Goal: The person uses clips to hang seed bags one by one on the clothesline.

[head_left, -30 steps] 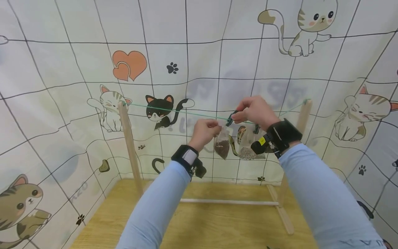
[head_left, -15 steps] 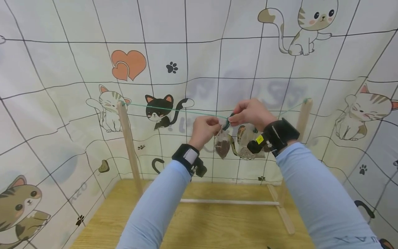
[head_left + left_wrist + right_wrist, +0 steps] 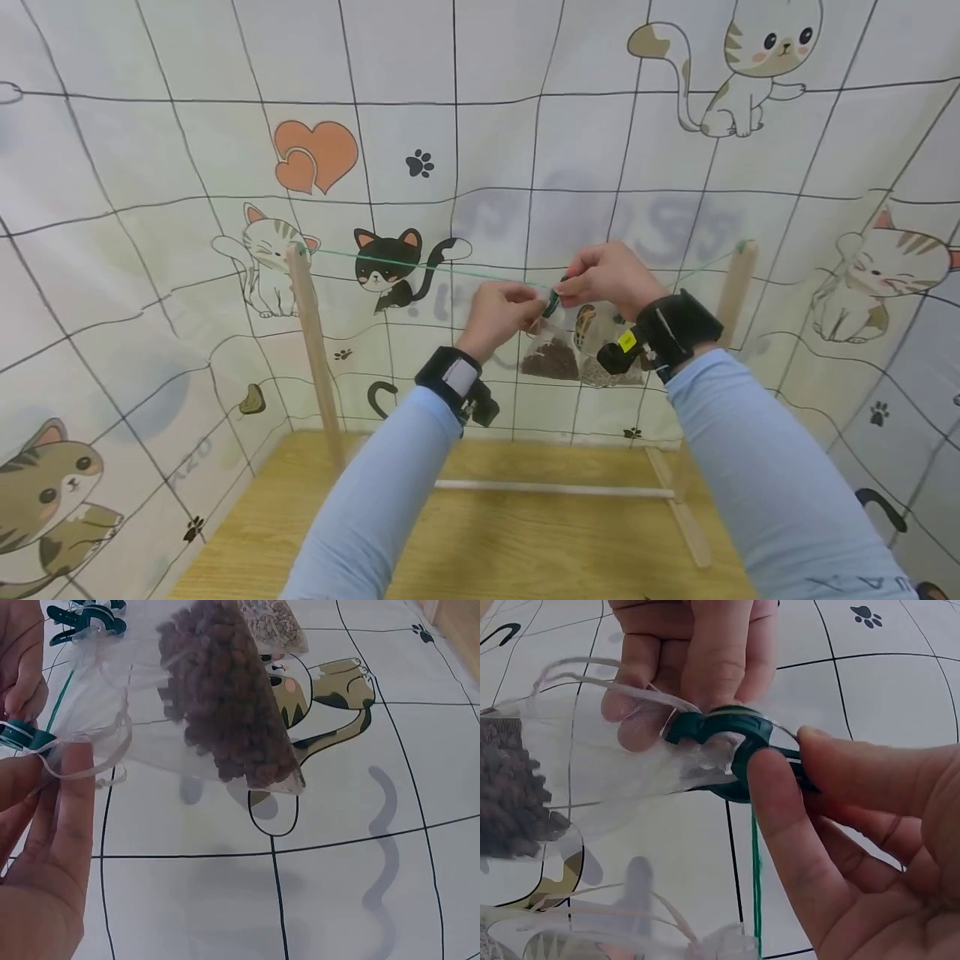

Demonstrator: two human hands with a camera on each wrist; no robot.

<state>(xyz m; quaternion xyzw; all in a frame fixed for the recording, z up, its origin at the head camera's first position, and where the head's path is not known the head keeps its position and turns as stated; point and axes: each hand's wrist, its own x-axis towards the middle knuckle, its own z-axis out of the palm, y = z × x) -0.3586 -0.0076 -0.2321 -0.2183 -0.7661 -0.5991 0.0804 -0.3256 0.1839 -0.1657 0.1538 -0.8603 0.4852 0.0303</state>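
Note:
My left hand (image 3: 497, 318) pinches the gathered top of a sheer drawstring bag (image 3: 225, 697) of brown pellets. A dark green clip (image 3: 739, 739) sits over the bag's neck, its mouth around the mesh, at the green cord (image 3: 480, 274). My right hand (image 3: 613, 277) squeezes the clip's handles between thumb and fingers. In the right wrist view, left fingertips (image 3: 634, 724) lie right beside the clip's mouth. Just right of it hangs a second sheer bag (image 3: 600, 371) with pale pellets, partly behind the right wrist. Another green clip (image 3: 86, 622) is at that bag's top.
The cord runs between a left wooden post (image 3: 315, 358) and a right wooden post (image 3: 738, 287). Low down, a white rod (image 3: 555, 487) joins the stand's feet above the wood-grain table (image 3: 495, 550). A cat-print cloth (image 3: 480, 150) closes off the back and sides.
The brown-pellet bag has swung from edge-on to broadside. My left fingers have shifted right to the clip, while the right hand has come slightly down with it.

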